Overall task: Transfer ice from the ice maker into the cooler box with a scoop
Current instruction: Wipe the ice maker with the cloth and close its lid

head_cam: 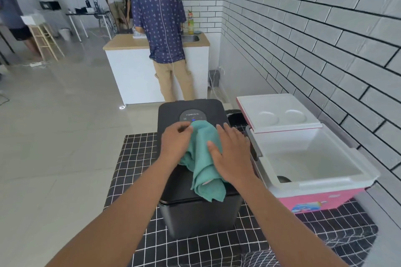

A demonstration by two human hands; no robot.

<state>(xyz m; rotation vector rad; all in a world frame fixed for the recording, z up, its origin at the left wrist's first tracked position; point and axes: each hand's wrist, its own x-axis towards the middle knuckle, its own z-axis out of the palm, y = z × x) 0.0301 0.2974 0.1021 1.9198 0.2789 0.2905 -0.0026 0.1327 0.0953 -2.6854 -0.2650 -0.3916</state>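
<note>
L hand [175, 143] pinches cloth [204, 158], R hand [233, 158] flat

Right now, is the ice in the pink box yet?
Not yet. The cooler box is open, with no ice showing inside. Both hands, left hand and right hand, are on a green cloth atop the closed ice maker. All the scooping remains.

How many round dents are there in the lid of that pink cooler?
2. Both sit side by side on the white cooler lid, which is swung open: the left dent and the right dent. None seems hidden.
</note>
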